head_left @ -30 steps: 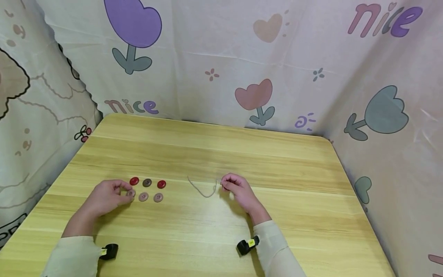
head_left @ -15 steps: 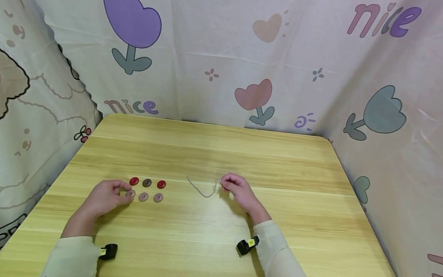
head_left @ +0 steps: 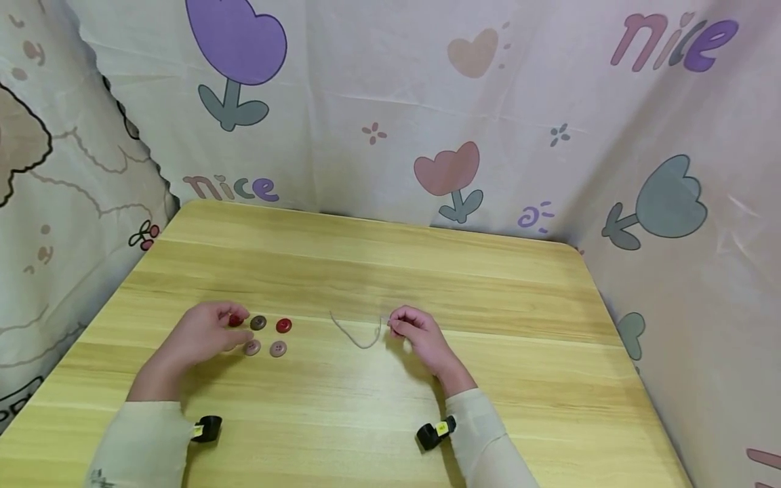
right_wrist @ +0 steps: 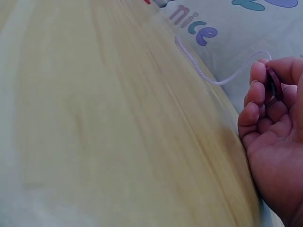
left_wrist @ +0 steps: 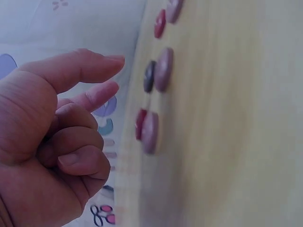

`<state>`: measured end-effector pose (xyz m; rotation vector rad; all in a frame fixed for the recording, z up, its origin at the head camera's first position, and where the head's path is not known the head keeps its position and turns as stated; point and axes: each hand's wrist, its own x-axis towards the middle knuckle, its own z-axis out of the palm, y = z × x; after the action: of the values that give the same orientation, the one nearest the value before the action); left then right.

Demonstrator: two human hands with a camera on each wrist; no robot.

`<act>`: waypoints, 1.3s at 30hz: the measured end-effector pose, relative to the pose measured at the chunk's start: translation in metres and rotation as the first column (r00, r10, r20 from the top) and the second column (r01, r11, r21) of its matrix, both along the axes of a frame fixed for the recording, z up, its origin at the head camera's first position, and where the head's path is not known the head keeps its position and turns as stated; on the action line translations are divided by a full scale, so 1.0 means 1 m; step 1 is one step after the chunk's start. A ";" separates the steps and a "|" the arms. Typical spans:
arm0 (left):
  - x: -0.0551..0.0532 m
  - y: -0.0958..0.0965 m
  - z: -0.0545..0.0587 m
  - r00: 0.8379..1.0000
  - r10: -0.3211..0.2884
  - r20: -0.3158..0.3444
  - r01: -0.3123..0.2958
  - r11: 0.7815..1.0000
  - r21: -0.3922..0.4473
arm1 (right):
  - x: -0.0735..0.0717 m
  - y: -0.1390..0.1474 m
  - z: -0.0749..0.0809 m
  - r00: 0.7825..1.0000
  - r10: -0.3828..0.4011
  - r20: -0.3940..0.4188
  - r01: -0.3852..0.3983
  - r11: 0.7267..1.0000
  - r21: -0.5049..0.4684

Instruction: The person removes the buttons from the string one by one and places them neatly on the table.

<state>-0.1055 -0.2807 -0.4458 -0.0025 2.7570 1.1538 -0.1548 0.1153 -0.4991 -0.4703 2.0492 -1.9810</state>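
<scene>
My left hand [head_left: 207,332] hovers by the left end of two short rows of buttons. Its thumb and index finger reach out apart with nothing between them, the other fingers curled in the left wrist view. Beneath lie a red button [head_left: 236,320] and a pale pinkish button [left_wrist: 150,132], which the hand hides in the head view. Further along are a dark button [head_left: 259,322], another red button [head_left: 283,325] and two pale buttons. My right hand [head_left: 421,335] pinches a dark red button [right_wrist: 274,85]; a pale string [head_left: 360,344] trails from its fingertips.
Everything is on a light wood table [head_left: 366,420]. A printed cloth [head_left: 342,81] hangs behind it and at both sides. A black wrist camera [head_left: 207,429] sits on the left sleeve, another on the right one.
My left hand has moved slightly right and away from me, leaving the leftmost pale button its fingers were around. My right hand and the string have stayed put.
</scene>
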 end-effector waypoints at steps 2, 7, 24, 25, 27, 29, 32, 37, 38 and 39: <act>-0.004 0.004 0.004 1.000 -0.011 0.005 0.011 1.000 0.008 | 0.000 0.000 0.000 1.000 0.001 0.006 -0.001 1.000 -0.005; -0.012 0.015 0.012 0.999 -0.036 0.006 0.035 0.998 0.046 | 0.001 0.000 0.002 1.000 -0.004 0.011 0.004 1.000 -0.017; -0.037 0.072 0.024 0.987 -0.144 -0.068 0.146 0.989 0.026 | -0.001 -0.001 0.003 0.999 0.009 0.034 -0.010 1.000 0.006; -0.039 0.076 0.025 0.987 -0.149 -0.057 0.152 0.988 0.041 | -0.001 -0.001 0.003 0.999 0.005 0.033 -0.006 1.000 0.003; -0.042 0.083 0.027 0.987 -0.156 -0.037 0.158 0.985 0.065 | 0.001 -0.002 0.003 1.000 -0.002 0.026 0.002 1.000 -0.003; -0.045 0.090 0.029 0.985 -0.170 -0.039 0.173 0.982 0.076 | 0.001 -0.001 0.001 1.000 -0.008 0.016 0.008 1.000 -0.003; -0.049 0.099 0.033 0.979 -0.192 -0.064 0.196 0.978 0.076 | 0.002 -0.001 0.000 1.000 -0.007 -0.002 0.007 1.000 -0.006; -0.052 0.113 0.034 0.970 -0.225 -0.091 0.232 0.970 0.074 | 0.002 0.000 -0.002 1.000 0.006 -0.025 -0.006 1.000 -0.011; -0.052 0.116 0.033 0.969 -0.230 -0.092 0.237 0.969 0.075 | 0.001 0.000 -0.002 1.000 0.008 -0.029 -0.008 1.000 -0.007; -0.053 0.119 0.032 0.967 -0.236 -0.093 0.243 0.967 0.073 | 0.001 0.001 -0.002 0.999 0.010 -0.032 -0.010 1.000 -0.006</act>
<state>-0.1584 -0.1622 -0.4136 0.3869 2.6818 1.2262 -0.1535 0.1158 -0.5011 -0.5150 2.0562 -1.9870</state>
